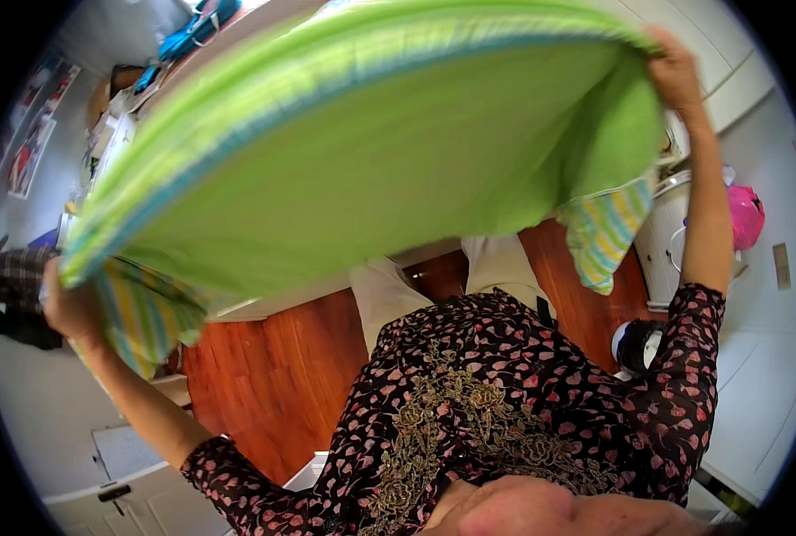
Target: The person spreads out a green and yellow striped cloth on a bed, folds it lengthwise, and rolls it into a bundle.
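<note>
Reddish wood flooring point(264, 375) lies below; left hand point(69, 305) and right hand point(675, 76) grip opposite ends of a stripe-edged green bedcover point(353, 170) across the upper frame, wide apart, apparently to keep it spread.

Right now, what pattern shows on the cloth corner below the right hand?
The cloth corner has yellow, blue-green and whitish stripes, clearest in the head view.
</note>
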A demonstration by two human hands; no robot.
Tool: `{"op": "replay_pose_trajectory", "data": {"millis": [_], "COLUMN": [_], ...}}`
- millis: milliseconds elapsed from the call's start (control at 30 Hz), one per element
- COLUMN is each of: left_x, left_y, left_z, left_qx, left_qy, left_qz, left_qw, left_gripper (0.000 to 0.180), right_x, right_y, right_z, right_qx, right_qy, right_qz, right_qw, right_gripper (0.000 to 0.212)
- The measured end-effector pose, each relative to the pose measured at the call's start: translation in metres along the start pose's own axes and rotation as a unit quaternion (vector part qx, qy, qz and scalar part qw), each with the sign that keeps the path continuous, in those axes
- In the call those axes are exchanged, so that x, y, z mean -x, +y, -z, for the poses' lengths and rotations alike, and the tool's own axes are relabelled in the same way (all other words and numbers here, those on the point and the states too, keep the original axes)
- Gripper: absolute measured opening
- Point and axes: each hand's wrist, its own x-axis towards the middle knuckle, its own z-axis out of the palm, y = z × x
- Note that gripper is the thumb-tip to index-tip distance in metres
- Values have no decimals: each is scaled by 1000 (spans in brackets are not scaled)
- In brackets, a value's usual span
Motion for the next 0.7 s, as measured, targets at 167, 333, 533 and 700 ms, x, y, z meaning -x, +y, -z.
{"op": "replay_pose_trajectory", "data": {"millis": [167, 333, 533, 700], "left_x": [-2, -13, 19, 33], "left_y": [-16, 9, 24, 55], "left_z": [-26, -1, -16, 9], "left_qx": [49, -3, 48, 137], "left_qy": [23, -55, -199, -37], "left_qz": [-12, 17, 57, 129], "left_qw": [998, 998, 977, 981], "left_gripper": [10, 16, 26, 38], "right_x": [30, -4, 43, 45], "right_y": [41, 8, 11, 13], "right_z": [-3, 14, -16, 6], "right_qx": [17, 140, 87, -79], "right_qy": [73, 50, -109, 79], "right_qz": [114, 117, 28, -37], "right_qw": [991, 982, 990, 993], "right_gripper": [34, 37, 21, 30]}}
